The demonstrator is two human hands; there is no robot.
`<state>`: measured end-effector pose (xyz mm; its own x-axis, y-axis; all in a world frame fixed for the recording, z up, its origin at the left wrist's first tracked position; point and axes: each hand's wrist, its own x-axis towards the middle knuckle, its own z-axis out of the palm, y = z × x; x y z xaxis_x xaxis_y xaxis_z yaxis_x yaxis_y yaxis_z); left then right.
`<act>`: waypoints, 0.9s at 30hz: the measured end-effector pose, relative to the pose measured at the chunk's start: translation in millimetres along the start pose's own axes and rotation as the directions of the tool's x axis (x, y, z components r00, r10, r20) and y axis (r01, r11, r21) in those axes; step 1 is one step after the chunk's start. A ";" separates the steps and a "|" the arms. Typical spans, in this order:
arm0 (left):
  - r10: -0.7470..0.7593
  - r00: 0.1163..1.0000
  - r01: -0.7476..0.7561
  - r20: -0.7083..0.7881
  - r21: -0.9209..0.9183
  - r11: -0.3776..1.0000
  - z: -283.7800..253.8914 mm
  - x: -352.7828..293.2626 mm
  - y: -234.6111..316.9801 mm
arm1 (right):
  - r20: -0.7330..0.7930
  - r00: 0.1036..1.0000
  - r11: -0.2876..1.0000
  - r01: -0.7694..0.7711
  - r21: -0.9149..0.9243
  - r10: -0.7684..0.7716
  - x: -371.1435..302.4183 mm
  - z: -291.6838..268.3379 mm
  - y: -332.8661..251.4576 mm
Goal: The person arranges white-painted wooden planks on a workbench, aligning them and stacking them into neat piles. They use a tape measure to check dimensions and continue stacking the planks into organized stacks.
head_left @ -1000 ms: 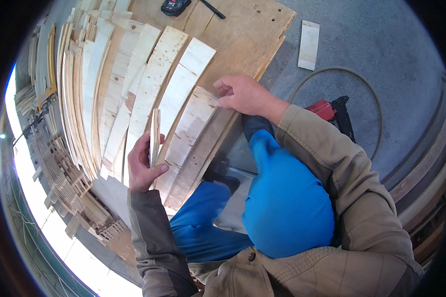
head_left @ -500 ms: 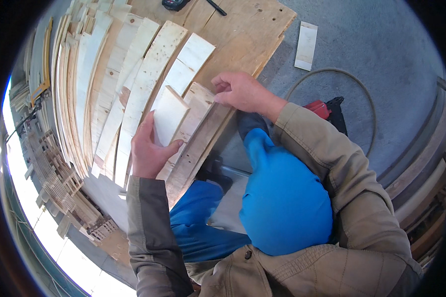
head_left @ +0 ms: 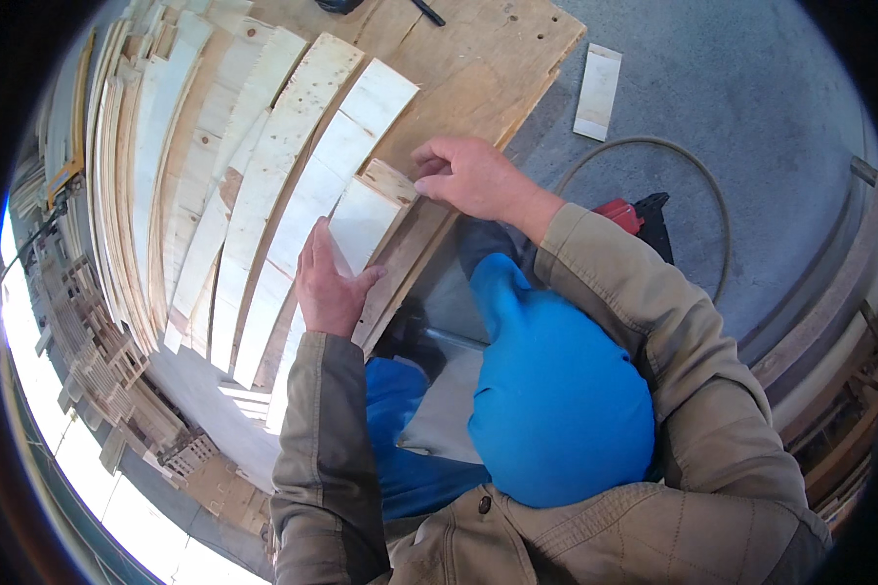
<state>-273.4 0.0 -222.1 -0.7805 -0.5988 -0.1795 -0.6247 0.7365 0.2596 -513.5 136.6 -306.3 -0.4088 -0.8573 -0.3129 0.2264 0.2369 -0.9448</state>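
Note:
My left hand (head_left: pixel 334 288) grips the near end of a short pale board (head_left: pixel 363 219), with its fingers along the left side and its thumb on the right edge. This short board lies on top of a longer wooden piece whose end (head_left: pixel 388 179) shows beyond it, close to the right edge of the bench. At that far end is my right hand (head_left: pixel 473 180). Its fingers are curled and its thumb tip is at the corner of the wood; what they pinch, if anything, is hidden. Long pale boards (head_left: pixel 293 146) lie side by side to the left.
The plywood bench top (head_left: pixel 483 63) extends toward the far side. On the grey floor to the right lie a loose board piece (head_left: pixel 598 93), a hose (head_left: pixel 717 185) and a red and black tool (head_left: pixel 624 214). Slatted wood stacks (head_left: pixel 117 361) stand at the left.
The short board has slid away from me and to the right, nearly level with the far end of the piece under it. My left hand moved with it; my right hand stayed nearly in place.

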 end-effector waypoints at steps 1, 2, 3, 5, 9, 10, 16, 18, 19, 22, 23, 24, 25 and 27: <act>-0.021 1.000 0.021 0.015 -0.004 1.000 0.4 0.3 0.3 | 0.004 1.000 1.000 0.004 0.008 -0.004 0.1 -0.1 -0.3; -0.041 0.999 0.041 0.030 -0.007 0.999 0.8 0.8 0.9 | 0.007 1.000 1.000 0.007 0.015 -0.007 0.1 -0.2 -0.3; -0.060 0.997 0.061 0.044 -0.018 0.998 1.2 1.6 1.7 | 0.006 1.000 1.000 -0.003 0.016 0.003 0.2 -0.6 -0.2; -0.065 0.995 0.065 0.072 0.006 0.998 3.0 1.1 4.6 | 0.011 1.000 1.000 0.008 0.029 -0.008 0.0 -0.5 0.3; -0.038 0.998 0.037 0.049 0.009 0.999 4.9 2.6 8.6 | 0.009 1.000 0.999 -0.002 0.039 0.002 0.0 0.2 0.7; -0.034 0.999 0.033 0.042 0.012 0.999 4.7 3.4 9.1 | 0.012 1.000 0.999 -0.004 0.042 0.004 0.0 0.5 0.3; -0.024 1.000 0.024 0.016 0.014 1.000 9.2 10.2 15.1 | 0.031 0.999 1.000 -0.019 0.001 0.019 -0.8 -1.4 -3.3; -0.035 0.999 0.034 0.019 0.033 0.999 13.1 11.9 17.1 | 0.063 0.997 0.999 -0.037 -0.038 0.039 -0.6 -3.0 -3.3; -0.023 1.000 0.023 0.015 0.022 0.999 14.7 13.5 17.2 | 0.067 0.997 0.998 -0.035 -0.051 0.038 -0.1 -4.1 -2.9; -0.014 1.000 0.014 0.009 0.008 1.000 15.5 13.3 15.4 | 0.073 0.997 0.996 0.016 -0.086 -0.010 0.2 -0.8 -1.0; -0.017 1.000 0.017 0.009 0.009 1.000 15.7 13.8 14.6 | 0.080 0.996 0.992 0.056 -0.116 -0.047 0.5 1.1 -0.4; -0.011 1.000 0.011 0.000 0.000 1.000 16.5 14.3 14.2 | 0.085 0.994 0.986 0.079 -0.146 -0.067 0.6 2.4 0.2; -0.031 1.000 0.031 0.002 0.004 1.000 17.2 14.5 14.0 | 0.083 0.992 0.977 0.113 -0.183 -0.099 0.7 4.1 0.6; -0.053 0.999 0.053 -0.009 -0.006 0.999 18.6 15.0 14.2 | 0.078 0.990 0.957 0.132 -0.260 -0.115 0.2 7.9 0.0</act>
<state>-294.4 7.3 -238.7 -0.7464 -0.6396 -0.1842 -0.6647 0.7020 0.2558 -506.6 132.8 -305.7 -0.3617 -0.9120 -0.1935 -0.0667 0.2324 -0.9703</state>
